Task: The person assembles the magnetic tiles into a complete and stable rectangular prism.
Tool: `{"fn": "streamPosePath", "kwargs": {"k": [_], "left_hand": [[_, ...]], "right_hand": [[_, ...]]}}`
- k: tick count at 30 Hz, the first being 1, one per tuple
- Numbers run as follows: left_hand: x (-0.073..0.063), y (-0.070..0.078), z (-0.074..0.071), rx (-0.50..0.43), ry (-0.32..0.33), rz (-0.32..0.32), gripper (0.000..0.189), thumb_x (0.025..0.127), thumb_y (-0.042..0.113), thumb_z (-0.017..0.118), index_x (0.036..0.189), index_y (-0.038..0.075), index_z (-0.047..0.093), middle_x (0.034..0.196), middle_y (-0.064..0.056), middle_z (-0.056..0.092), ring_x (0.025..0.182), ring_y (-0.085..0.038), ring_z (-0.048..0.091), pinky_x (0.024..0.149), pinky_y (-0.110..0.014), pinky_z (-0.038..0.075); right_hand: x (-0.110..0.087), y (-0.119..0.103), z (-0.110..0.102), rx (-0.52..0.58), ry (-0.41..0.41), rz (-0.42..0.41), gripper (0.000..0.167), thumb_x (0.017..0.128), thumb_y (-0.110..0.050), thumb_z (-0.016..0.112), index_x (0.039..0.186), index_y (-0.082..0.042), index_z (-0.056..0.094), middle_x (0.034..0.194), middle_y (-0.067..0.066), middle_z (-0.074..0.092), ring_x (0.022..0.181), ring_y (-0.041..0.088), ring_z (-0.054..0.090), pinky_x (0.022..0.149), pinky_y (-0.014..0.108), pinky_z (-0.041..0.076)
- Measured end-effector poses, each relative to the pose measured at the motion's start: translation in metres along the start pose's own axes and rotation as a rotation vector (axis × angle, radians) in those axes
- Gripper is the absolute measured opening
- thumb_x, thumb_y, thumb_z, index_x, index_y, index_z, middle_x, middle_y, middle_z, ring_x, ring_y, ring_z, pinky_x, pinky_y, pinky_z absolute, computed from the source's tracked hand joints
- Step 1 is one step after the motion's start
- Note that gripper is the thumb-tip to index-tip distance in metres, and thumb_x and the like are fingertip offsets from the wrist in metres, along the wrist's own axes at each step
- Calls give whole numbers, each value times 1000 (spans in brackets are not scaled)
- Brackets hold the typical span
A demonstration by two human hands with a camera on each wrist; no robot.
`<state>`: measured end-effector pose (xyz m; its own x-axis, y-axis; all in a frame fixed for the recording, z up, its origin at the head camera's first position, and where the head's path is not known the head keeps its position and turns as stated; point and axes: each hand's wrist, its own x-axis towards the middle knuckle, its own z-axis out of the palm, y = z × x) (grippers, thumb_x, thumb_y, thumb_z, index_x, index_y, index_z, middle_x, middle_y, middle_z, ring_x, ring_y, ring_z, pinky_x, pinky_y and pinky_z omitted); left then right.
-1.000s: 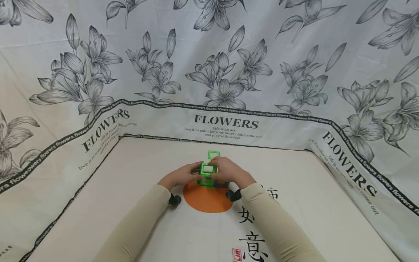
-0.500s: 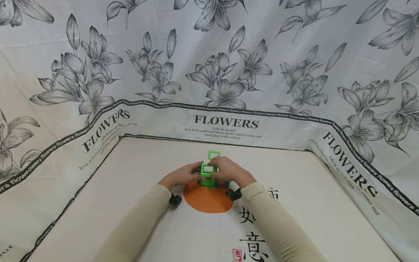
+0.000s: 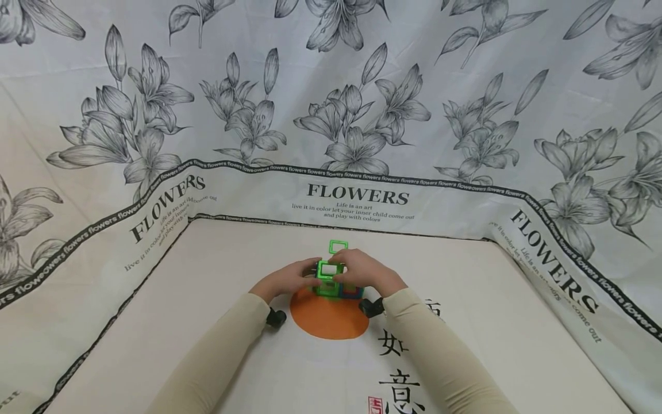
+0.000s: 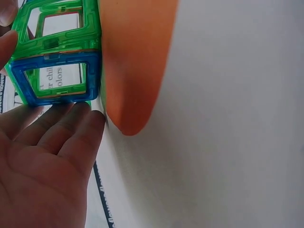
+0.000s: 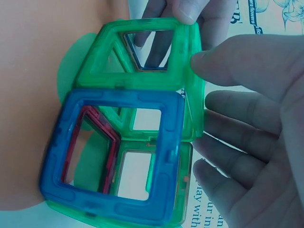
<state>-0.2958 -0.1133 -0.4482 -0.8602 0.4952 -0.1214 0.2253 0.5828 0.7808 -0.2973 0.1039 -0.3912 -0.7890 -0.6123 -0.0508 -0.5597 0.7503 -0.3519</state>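
A small box-like build of see-through magnetic tiles (image 3: pixel 327 287) stands at the far edge of the orange circle. Green frames make up its front and top, with a blue tile (image 4: pixel 56 100) on its left side. On the right, a blue square tile (image 5: pixel 171 156) and a red tile (image 5: pixel 114 142) join it. My left hand (image 3: pixel 289 278) holds the left side, fingers along the blue tile and thumb at the front. My right hand (image 3: pixel 368 271) grips the upper right, its thumb on a green edge and its fingers behind.
Beyond the hands lies a separate green square tile (image 3: pixel 338 246). The pale table cloth (image 3: pixel 233 356) carries an orange circle (image 3: pixel 331 322) and black brush characters (image 3: pixel 398 385). A flower-printed curtain (image 3: pixel 357 126) encloses the far side and both flanks.
Both hands keep their hold on the tile build, with hardly any movement. The head view has shifted very slightly.
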Motion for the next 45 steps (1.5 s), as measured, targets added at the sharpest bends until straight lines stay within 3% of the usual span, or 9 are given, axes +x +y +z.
{"fn": "streamPosePath", "kwargs": {"k": [6, 11, 26, 34, 45], "left_hand": [[1, -3, -1, -17, -2, -6, 71, 92, 41, 62, 152, 18, 33, 150, -4, 45, 139, -24, 43, 116, -46, 33], [4, -5, -4, -29, -3, 1, 70, 91, 42, 63, 150, 20, 35, 149, -3, 47, 139, -24, 42, 116, -47, 33], [2, -9, -9, -54, -11, -32, 74, 88, 44, 65, 151, 20, 34, 149, -3, 46, 140, -25, 41, 115, -48, 34], [2, -11, -9, -64, -5, -47, 77, 89, 42, 65, 153, 17, 30, 151, -4, 43, 140, -26, 41, 115, -48, 35], [2, -8, -4, -62, 3, -52, 77, 89, 44, 65, 153, 19, 30, 151, -5, 44, 141, -26, 40, 116, -49, 33]], "right_hand": [[3, 5, -2, 15, 1, 5, 39, 91, -28, 61, 129, -16, 63, 131, 1, 62, 120, 19, 58, 100, 40, 50], [6, 12, -8, 28, 42, 12, 38, 94, -28, 59, 129, -14, 63, 134, 4, 60, 127, 24, 54, 107, 45, 45], [19, 44, -13, 90, 124, 123, 34, 95, -25, 57, 127, -16, 64, 134, 6, 61, 131, 28, 51, 109, 49, 42], [30, 63, -9, 97, 111, 162, 38, 95, -25, 55, 129, -10, 62, 133, 11, 60, 128, 33, 52, 106, 52, 43], [40, 77, 2, 142, 88, 248, 38, 95, -22, 52, 130, -12, 61, 138, 17, 55, 129, 37, 50, 104, 54, 44]]}}
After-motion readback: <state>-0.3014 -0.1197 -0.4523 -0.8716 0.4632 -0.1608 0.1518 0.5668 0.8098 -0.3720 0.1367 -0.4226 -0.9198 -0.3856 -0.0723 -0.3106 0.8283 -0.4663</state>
